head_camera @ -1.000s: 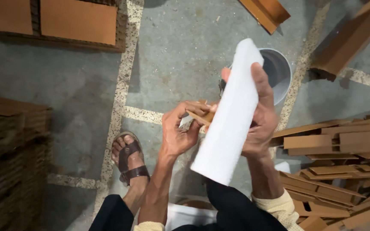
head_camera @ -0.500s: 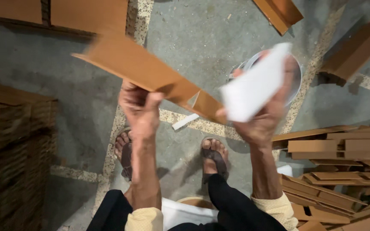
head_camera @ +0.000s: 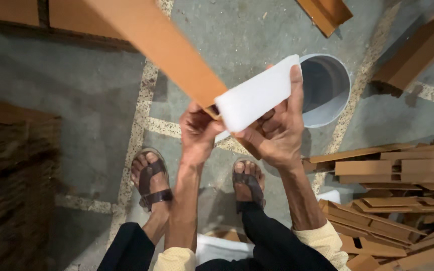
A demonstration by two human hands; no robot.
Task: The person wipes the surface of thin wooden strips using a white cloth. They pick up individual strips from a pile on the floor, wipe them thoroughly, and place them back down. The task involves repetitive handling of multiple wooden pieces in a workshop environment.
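From the head camera, looking straight down: my left hand (head_camera: 199, 131) is closed around the near end of a long brown cardboard strip (head_camera: 164, 47), which runs up and away to the left, out past the top of the picture. My right hand (head_camera: 276, 131) is closed too, with the fingers curled underneath and the thumb laid along the edge of a white folded sheet (head_camera: 257, 94). The sheet sits over the end of the strip, just where my two hands meet, so the two pieces touch there.

As I judge it, the white piece is brought to the strip's end but not yet settled: it is tilted and only partly over the cardboard. Whether it is wrapped around or merely laid against the strip, I cannot tell, since my fingers hide the join.

Beyond my hands a grey bucket (head_camera: 326, 88) stands on the concrete floor (head_camera: 76, 120); its inside looks dark and I cannot make out any contents. A heap of cut cardboard pieces (head_camera: 393, 190) lies to my right, and stacked cardboard (head_camera: 11, 170) rises at my left. My sandalled feet (head_camera: 149, 178) rest below.
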